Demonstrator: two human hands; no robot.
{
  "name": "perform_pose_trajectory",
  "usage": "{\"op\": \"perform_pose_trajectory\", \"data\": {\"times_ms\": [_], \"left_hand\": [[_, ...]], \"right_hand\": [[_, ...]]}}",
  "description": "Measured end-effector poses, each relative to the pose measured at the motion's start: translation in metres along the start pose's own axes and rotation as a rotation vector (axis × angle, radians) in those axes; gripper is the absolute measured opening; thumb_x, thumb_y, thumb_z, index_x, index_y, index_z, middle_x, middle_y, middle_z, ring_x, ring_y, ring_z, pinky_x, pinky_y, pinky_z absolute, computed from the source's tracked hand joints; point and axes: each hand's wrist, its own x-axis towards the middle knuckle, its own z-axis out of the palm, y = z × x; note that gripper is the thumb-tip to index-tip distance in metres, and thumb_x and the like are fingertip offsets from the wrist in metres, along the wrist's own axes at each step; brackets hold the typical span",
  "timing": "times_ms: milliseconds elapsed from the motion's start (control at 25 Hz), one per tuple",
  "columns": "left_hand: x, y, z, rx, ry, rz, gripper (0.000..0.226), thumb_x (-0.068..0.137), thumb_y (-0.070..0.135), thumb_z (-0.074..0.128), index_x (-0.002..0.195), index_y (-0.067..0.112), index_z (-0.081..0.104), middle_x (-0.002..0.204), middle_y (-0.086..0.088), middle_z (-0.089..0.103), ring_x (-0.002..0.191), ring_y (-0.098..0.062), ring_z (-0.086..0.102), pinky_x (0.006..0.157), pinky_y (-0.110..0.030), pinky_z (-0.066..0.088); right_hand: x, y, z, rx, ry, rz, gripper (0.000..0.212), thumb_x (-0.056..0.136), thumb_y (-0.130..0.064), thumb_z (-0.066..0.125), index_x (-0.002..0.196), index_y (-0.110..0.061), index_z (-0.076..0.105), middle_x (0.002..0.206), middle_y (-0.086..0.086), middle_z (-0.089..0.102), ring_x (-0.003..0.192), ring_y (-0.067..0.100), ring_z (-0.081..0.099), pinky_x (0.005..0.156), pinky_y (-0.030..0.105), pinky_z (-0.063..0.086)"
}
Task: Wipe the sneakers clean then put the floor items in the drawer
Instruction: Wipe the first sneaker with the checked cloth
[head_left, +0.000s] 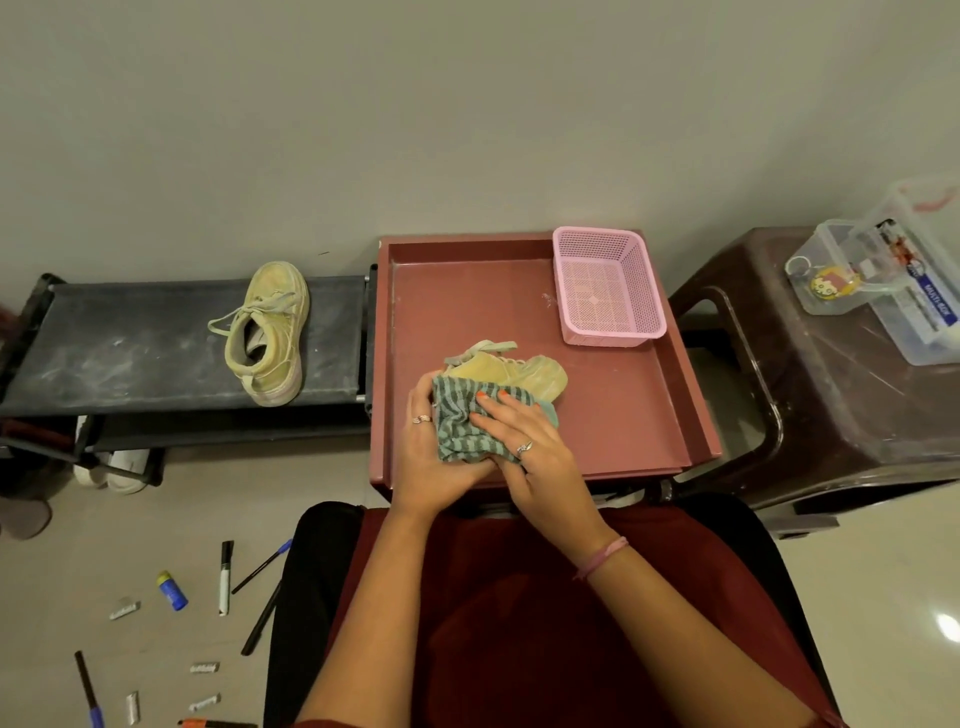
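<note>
One yellowish sneaker (530, 370) is held over the open reddish drawer (613, 415). My left hand (431, 457) grips this sneaker from the heel side, partly under a striped green cloth (460, 421). My right hand (530, 447) presses the cloth against the sneaker with fingers laid flat. The second sneaker (270, 332) lies on its side on the dark shoe rack (130, 353) to the left. On the floor at lower left lie several pens and markers (225, 577), a blue glue stick (172, 590) and small silver pieces (124, 609).
A pink mesh basket (608, 286) stands in the drawer's far right corner. A brown plastic stool (831, 374) at the right carries clear plastic boxes (893, 291). White shoes (124, 467) sit under the rack. My lap in red cloth fills the bottom centre.
</note>
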Motion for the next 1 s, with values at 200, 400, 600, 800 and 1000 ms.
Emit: {"op": "perform_pose_trajectory", "data": {"times_ms": [200,400,600,800,1000], "left_hand": [[0.003,-0.01,0.004,0.016,0.042,0.01,0.088,0.054,0.036,0.086,0.127,0.023,0.038,0.121,0.021,0.051,0.115,0.004,0.052,0.096,-0.014,0.041],[0.002,-0.021,0.008,0.077,0.033,0.02,0.096,0.051,0.029,0.094,0.129,0.014,0.041,0.122,0.026,0.044,0.114,0.016,0.043,0.092,-0.001,0.032],[0.004,-0.023,0.007,0.095,0.035,0.02,0.097,0.05,0.022,0.096,0.131,0.007,0.044,0.123,0.007,0.049,0.113,0.018,0.04,0.091,0.001,0.03],[0.0,-0.03,0.003,-0.032,0.002,0.006,0.094,0.053,0.026,0.094,0.131,0.017,0.041,0.123,0.005,0.054,0.117,-0.003,0.053,0.095,-0.02,0.046],[0.0,-0.035,0.004,-0.111,0.005,-0.047,0.093,0.052,0.03,0.091,0.129,0.023,0.04,0.123,0.013,0.054,0.114,-0.011,0.059,0.096,-0.034,0.051]], "right_hand": [[0.005,0.019,-0.005,0.008,-0.021,-0.036,0.049,0.085,0.01,0.055,0.13,-0.01,0.056,0.14,-0.002,0.049,0.137,0.011,0.036,0.116,0.034,0.026],[0.005,0.055,-0.014,0.042,0.106,0.161,0.04,0.089,0.002,0.055,0.125,-0.014,0.06,0.134,-0.001,0.055,0.128,0.009,0.047,0.109,0.031,0.037],[0.019,0.051,-0.013,0.101,0.193,0.431,0.034,0.094,-0.006,0.054,0.126,-0.017,0.058,0.13,0.0,0.058,0.122,0.005,0.052,0.105,0.027,0.041],[-0.011,-0.007,0.015,0.133,0.106,0.275,0.034,0.095,-0.013,0.049,0.128,-0.016,0.057,0.137,-0.005,0.052,0.133,0.005,0.041,0.113,0.039,0.034],[0.007,-0.012,0.023,-0.043,0.04,0.191,0.037,0.093,-0.009,0.046,0.127,-0.013,0.059,0.138,-0.002,0.053,0.132,0.008,0.042,0.113,0.036,0.032]]}}
